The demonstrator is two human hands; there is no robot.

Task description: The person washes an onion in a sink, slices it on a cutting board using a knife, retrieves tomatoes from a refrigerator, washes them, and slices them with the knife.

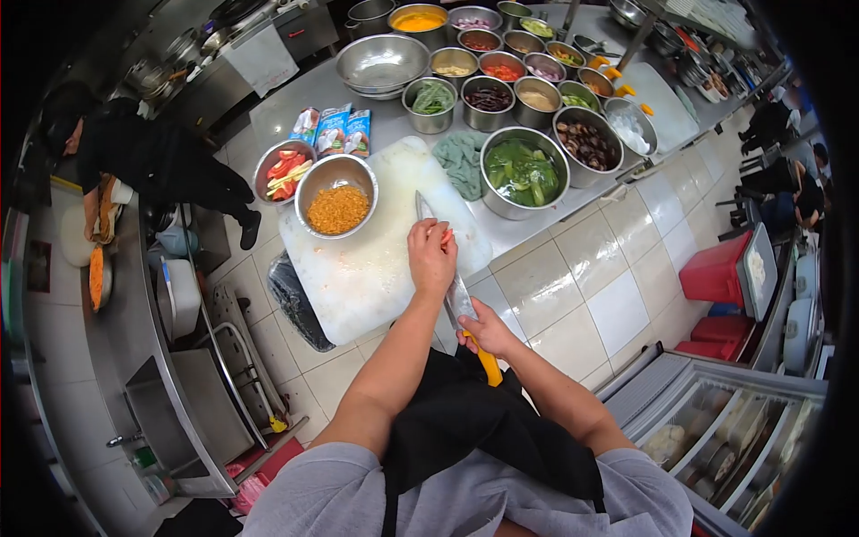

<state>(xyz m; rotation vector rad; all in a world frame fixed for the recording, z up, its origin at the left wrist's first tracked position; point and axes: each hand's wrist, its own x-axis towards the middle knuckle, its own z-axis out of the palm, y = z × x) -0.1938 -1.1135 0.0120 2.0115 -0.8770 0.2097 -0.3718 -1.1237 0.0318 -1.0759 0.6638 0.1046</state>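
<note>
My right hand (490, 328) is closed around the yellow handle of a long kitchen knife (459, 302). The blade points away from me and runs beneath my left hand (432, 258), its tip showing past my fingers over the white cutting board (358, 277). My left fingers are curled together by the blade, with a small red piece (446, 237) at their edge; its kind is unclear. A metal bowl of orange-brown chopped food (338, 209) sits on the board's left part. Beside it stands a bowl of red and pale cut vegetables (286, 174).
A green cloth (459, 164) lies beside a pot of leafy greens in liquid (524, 172). Several metal containers of ingredients and a large empty bowl (383, 63) fill the counter behind. Blue-and-white packets (332, 131) lie nearby. A co-worker (134, 152) bends over the left counter.
</note>
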